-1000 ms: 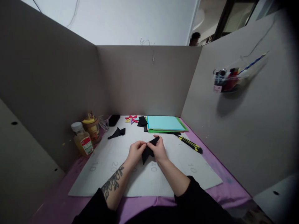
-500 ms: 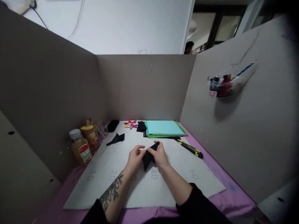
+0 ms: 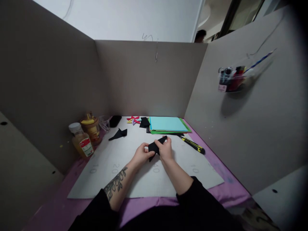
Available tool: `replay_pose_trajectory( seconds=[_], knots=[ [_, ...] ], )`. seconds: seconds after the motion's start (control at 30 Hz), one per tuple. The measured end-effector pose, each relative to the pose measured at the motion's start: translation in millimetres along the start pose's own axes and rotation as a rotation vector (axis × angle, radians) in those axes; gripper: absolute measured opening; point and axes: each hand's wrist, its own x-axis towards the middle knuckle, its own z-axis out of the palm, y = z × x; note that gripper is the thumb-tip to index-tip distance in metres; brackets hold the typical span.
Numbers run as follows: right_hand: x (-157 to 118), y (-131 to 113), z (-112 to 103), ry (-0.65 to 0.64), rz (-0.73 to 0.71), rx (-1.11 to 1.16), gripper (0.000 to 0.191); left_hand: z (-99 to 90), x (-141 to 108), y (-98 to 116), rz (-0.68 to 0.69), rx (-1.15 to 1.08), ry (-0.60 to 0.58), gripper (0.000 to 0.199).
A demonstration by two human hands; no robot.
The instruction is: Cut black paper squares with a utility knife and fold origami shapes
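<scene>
Pinching with the fingers of left hand [image 3: 140,157] and right hand [image 3: 166,150] a folded black paper [image 3: 153,147], over the white board [image 3: 144,189]; likely light, slightly stiff, easily creased, best held along layered folds.

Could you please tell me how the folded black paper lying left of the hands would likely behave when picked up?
The folded black paper will probably feel very light, as it looks thin. Its creases should keep it fairly stiff, though the long, narrow end might bend if pinched. Its flat, angular shape seems likelier to slide than roll.
</scene>
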Motion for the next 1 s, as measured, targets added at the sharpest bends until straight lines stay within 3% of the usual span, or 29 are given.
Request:
replay_pose_trajectory(
  seconds=[0.13, 0.37, 0.43, 0.57, 0.7, 1.0],
  knots=[
    [11.0, -6.3, -5.3, 0.086, -0.018, 0.015, 0.059, 0.9, -2.6, 1.1, 0.014, 0.038, -0.038, 0.038],
    [35.3, -16.1, -23.4, 0.268, -0.089, 0.12, 0.058, -3.9, -2.6, 3.1, 0.047, 0.176, 0.012, 0.031],
    [34.2, -18.1, -24.5, 0.221, -0.096, 0.118, 0.058, -6.6, 1.3, 2.4, 0.07, 0.157, 0.048, 0.029],
    [17.1, -18.6, -15.0, 0.008, -0.076, 0.061, 0.058, -10.7, 6.1, 5.3, 0.165, 0.092, 0.151, 0.029],
    [2.4, -17.1, -6.5, -0.116, -0.079, 0.03, 0.056, -11.3, 3.7, 10.5, 0.212, 0.106, 0.141, 0.031],
    [2.0, -15.8, -8.8, -0.139, -0.095, 0.03, 0.056, -10.7, -0.3, 14.9, 0.198, 0.045, 0.07, 0.033]
  ],
)
